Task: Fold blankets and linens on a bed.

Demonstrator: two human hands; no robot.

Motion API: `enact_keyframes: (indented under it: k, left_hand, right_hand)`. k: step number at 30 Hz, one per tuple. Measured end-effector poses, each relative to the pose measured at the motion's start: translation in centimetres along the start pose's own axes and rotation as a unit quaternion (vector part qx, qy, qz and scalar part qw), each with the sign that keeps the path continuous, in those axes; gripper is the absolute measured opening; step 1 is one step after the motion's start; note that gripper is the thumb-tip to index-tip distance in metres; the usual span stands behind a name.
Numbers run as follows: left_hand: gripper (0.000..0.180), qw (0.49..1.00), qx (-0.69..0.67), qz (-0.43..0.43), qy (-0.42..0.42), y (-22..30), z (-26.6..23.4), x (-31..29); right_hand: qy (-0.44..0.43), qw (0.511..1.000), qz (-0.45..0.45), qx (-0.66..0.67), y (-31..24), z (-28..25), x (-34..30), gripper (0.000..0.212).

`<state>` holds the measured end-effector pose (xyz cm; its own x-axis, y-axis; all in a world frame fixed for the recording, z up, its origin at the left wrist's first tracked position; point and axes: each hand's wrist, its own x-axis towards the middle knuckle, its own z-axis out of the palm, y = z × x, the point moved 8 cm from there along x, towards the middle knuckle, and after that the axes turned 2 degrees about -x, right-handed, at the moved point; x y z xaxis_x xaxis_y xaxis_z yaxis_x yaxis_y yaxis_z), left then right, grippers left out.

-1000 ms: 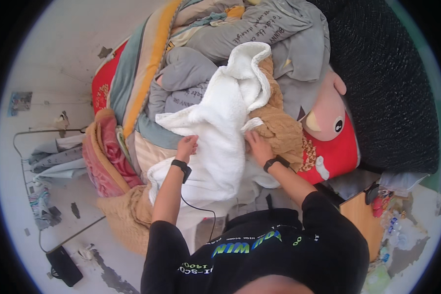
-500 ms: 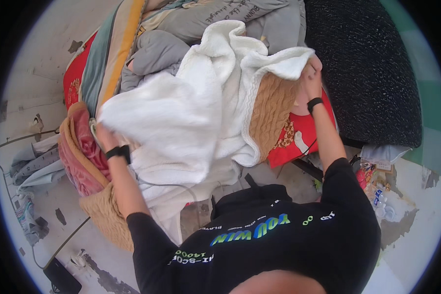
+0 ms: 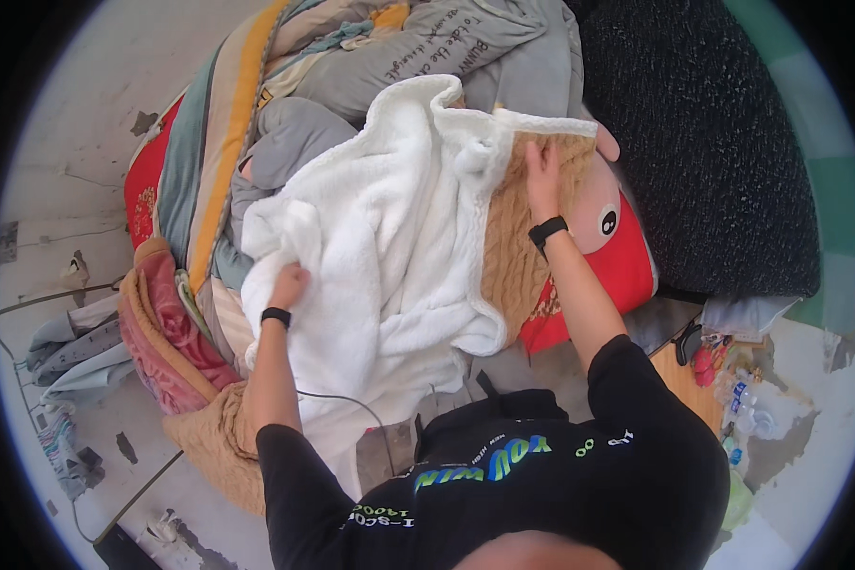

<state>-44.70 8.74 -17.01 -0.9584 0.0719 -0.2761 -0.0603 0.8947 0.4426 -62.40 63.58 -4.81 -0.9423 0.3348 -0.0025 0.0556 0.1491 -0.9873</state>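
A blanket [image 3: 370, 237] lies spread over the bed, its white fleece face up on most of it. Along the right side its brown cable-knit face [image 3: 513, 247] is turned up, edged with a white border. On the left part of the fleece my left hand [image 3: 293, 285] is closed, with fabric bunched at its fingers. My right hand [image 3: 542, 180] rests on the brown knit near the far right corner, fingers stretched out. Just right of it, a pink plush toy [image 3: 594, 214] with a big round eye is partly covered by the blanket.
Grey bedding [image 3: 399, 62] and a striped quilt [image 3: 218, 152] lie behind. A red cover [image 3: 636, 271] shows at right, next to a dark textured mass [image 3: 703, 152]. Pink and tan blankets [image 3: 176, 332] hang at left. A thin cord [image 3: 342, 397] crosses the near side.
My right hand has left the blanket's far corner and moved left onto the brown knit. My left hand has moved right and nearer. The blanket has settled flatter, uncovering the plush toy's eye.
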Motion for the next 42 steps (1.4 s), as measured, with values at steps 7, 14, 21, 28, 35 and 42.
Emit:
enact_keyframes:
  k: [7, 14, 21, 28, 35, 42]
  left_hand:
    - [0.038, 0.870, 0.250, -0.166, 0.390, 9.6, -12.0, 1.7]
    - [0.047, 0.975, 0.190, -0.047, 0.106, 10.4, -8.3, 3.1]
    - [0.043, 0.944, 0.091, 0.017, 0.316, 18.6, -14.9, -5.1]
    - [0.052, 0.856, -0.035, -0.213, 0.469, 10.0, -16.5, -12.7]
    - [0.050, 0.879, -0.325, -0.145, 0.316, 13.5, -7.9, -14.8]
    - [0.034, 0.947, -0.219, -0.004, 0.237, 28.0, -3.9, -19.0]
  right_hand:
    - [-0.059, 0.948, 0.029, -0.311, 6.9, 3.9, 3.8, 0.125]
    - [-0.006, 0.970, 0.002, -0.243, 6.8, 2.8, 4.8, 0.091]
    - [-0.036, 0.995, 0.088, -0.028, 3.7, -4.4, 2.1, 0.040]
    - [0.009, 0.998, -0.008, 0.062, -4.1, -8.2, -6.9, 0.035]
    - [-0.148, 0.988, 0.001, -0.043, -6.6, -1.6, -21.7, 0.044]
    - [-0.285, 0.955, 0.066, -0.046, -10.4, 6.5, -33.0, 0.049]
